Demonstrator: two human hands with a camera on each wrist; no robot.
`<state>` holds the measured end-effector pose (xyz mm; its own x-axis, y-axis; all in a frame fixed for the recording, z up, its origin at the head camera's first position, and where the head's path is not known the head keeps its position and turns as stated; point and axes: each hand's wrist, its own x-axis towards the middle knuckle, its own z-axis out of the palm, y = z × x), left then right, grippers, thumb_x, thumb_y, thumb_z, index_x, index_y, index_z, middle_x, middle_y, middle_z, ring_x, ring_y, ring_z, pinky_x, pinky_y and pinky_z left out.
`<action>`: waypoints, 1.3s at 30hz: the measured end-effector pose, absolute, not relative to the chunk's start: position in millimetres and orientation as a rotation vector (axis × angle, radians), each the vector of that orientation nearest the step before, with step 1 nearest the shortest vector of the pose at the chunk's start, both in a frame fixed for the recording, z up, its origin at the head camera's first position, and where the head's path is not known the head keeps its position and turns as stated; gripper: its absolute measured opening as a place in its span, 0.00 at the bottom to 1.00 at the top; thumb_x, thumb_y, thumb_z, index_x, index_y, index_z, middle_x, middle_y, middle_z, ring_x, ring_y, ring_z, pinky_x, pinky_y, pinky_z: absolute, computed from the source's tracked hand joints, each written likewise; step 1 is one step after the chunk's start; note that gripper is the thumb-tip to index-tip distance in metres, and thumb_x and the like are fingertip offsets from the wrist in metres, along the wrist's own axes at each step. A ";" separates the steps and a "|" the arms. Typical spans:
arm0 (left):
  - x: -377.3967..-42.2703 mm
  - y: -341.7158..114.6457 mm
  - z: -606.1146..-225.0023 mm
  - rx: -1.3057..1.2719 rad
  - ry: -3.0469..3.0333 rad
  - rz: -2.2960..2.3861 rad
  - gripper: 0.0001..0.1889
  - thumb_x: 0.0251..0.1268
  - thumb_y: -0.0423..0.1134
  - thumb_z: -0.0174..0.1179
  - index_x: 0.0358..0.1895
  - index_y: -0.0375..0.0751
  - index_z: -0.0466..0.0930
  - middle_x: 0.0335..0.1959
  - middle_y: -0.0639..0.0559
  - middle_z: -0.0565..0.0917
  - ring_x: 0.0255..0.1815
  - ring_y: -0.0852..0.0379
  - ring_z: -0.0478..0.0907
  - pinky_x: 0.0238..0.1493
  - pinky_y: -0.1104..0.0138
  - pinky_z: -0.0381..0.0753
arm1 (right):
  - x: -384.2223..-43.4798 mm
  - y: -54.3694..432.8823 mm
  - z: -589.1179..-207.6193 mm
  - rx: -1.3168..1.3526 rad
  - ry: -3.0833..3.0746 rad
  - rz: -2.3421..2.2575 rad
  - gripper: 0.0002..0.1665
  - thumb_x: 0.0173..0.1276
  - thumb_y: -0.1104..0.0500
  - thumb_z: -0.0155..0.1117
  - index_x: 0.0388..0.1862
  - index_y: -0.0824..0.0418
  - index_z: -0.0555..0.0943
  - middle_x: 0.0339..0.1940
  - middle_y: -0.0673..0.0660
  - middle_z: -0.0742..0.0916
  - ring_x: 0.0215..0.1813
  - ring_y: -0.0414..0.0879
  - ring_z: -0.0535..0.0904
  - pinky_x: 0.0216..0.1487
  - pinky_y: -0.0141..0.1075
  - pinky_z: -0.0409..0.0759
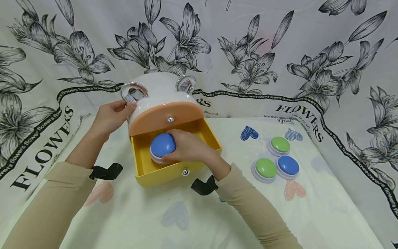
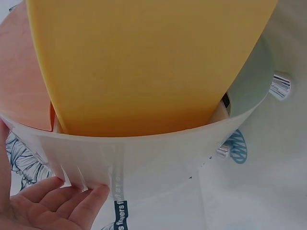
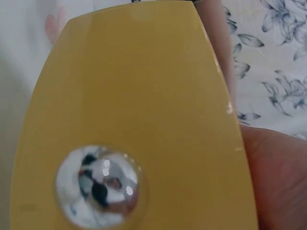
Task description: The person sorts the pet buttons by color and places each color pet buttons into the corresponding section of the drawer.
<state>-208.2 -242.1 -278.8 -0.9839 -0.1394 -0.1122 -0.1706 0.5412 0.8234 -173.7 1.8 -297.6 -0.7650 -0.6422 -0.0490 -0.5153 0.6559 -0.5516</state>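
Observation:
A white rounded two-drawer box (image 1: 155,88) with silver ear-like rings stands at the centre back. Its upper orange drawer (image 1: 152,124) is closed, while the lower yellow drawer (image 1: 164,176) is pulled out. Inside the yellow drawer, my right hand (image 1: 189,145) grips a blue-topped push button (image 1: 163,145) with a white base, thumb in front and fingers behind. My left hand (image 1: 110,117) rests against the box's left side, just below the left ear ring (image 1: 134,92). In the left wrist view, my left fingers (image 2: 88,206) lie along the white shell.
To the right on the patterned cloth (image 1: 326,214) sit two green push buttons (image 1: 265,168) (image 1: 280,144) and another blue push button (image 1: 288,165), grouped closely. A silver knob (image 1: 185,172) sticks out from the yellow drawer's front. Flower-printed fabric (image 1: 248,52) hangs behind.

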 end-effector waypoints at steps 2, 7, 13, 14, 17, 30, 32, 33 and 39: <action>-207.5 -242.0 -278.6 -0.262 2.730 1.468 0.49 0.55 0.71 0.47 0.73 0.43 0.47 0.70 0.40 0.58 0.71 0.39 0.52 0.63 0.39 0.56 | -175.1 -2.5 -298.5 -0.936 2.634 -0.740 0.41 0.52 0.44 0.70 0.60 0.59 0.66 0.52 0.50 0.79 0.50 0.43 0.76 0.54 0.34 0.76; -206.2 -241.7 -278.3 -0.234 2.731 1.479 0.48 0.56 0.70 0.46 0.73 0.42 0.47 0.70 0.40 0.58 0.71 0.39 0.52 0.63 0.38 0.56 | -178.4 -12.7 -301.1 -0.935 2.627 -0.669 0.42 0.52 0.44 0.70 0.60 0.60 0.66 0.52 0.51 0.79 0.50 0.43 0.76 0.53 0.33 0.76; -206.9 -242.0 -278.8 -0.239 2.730 1.479 0.48 0.55 0.70 0.46 0.73 0.42 0.47 0.70 0.40 0.59 0.71 0.38 0.51 0.63 0.38 0.56 | -179.9 -22.2 -304.7 -0.919 2.594 -0.621 0.42 0.52 0.46 0.70 0.61 0.60 0.65 0.54 0.53 0.78 0.52 0.44 0.75 0.55 0.34 0.76; -207.1 -242.0 -278.8 -0.241 2.728 1.481 0.48 0.55 0.71 0.46 0.73 0.42 0.47 0.70 0.40 0.59 0.71 0.38 0.52 0.63 0.38 0.56 | -180.0 -23.3 -305.0 -0.917 2.590 -0.613 0.42 0.52 0.46 0.70 0.62 0.60 0.64 0.54 0.53 0.78 0.52 0.44 0.75 0.56 0.35 0.76; -207.1 -242.4 -278.8 -0.235 2.726 1.488 0.48 0.55 0.70 0.47 0.73 0.42 0.47 0.70 0.39 0.59 0.71 0.39 0.52 0.63 0.38 0.55 | -180.4 -26.0 -305.0 -0.922 2.584 -0.582 0.42 0.53 0.46 0.70 0.62 0.61 0.64 0.54 0.53 0.78 0.52 0.45 0.75 0.56 0.35 0.76; -208.1 -242.9 -279.2 -0.242 2.722 1.484 0.48 0.56 0.70 0.46 0.73 0.43 0.47 0.70 0.40 0.59 0.71 0.39 0.51 0.63 0.38 0.56 | -179.7 -32.6 -302.1 -0.889 2.558 -0.426 0.43 0.56 0.46 0.68 0.64 0.60 0.61 0.56 0.55 0.78 0.54 0.46 0.76 0.58 0.36 0.75; -208.2 -242.9 -279.2 -0.242 2.722 1.484 0.48 0.56 0.70 0.47 0.73 0.43 0.47 0.70 0.40 0.59 0.71 0.39 0.51 0.63 0.38 0.56 | -178.9 -32.8 -300.9 -0.894 2.558 -0.397 0.43 0.56 0.45 0.67 0.65 0.60 0.60 0.57 0.55 0.77 0.55 0.46 0.75 0.58 0.36 0.74; -208.3 -242.9 -279.2 -0.244 2.722 1.482 0.48 0.55 0.71 0.46 0.73 0.43 0.47 0.70 0.40 0.59 0.71 0.39 0.51 0.63 0.38 0.56 | -178.9 -32.6 -300.4 -0.903 2.557 -0.385 0.43 0.57 0.45 0.67 0.65 0.60 0.60 0.57 0.55 0.77 0.55 0.46 0.75 0.59 0.35 0.74; -208.4 -243.5 -280.0 -0.242 2.728 1.480 0.48 0.55 0.71 0.47 0.73 0.43 0.48 0.70 0.39 0.60 0.71 0.39 0.52 0.63 0.38 0.56 | -181.1 -27.7 -300.7 -0.989 2.536 -0.441 0.41 0.58 0.46 0.66 0.66 0.59 0.60 0.60 0.54 0.75 0.58 0.46 0.73 0.62 0.35 0.71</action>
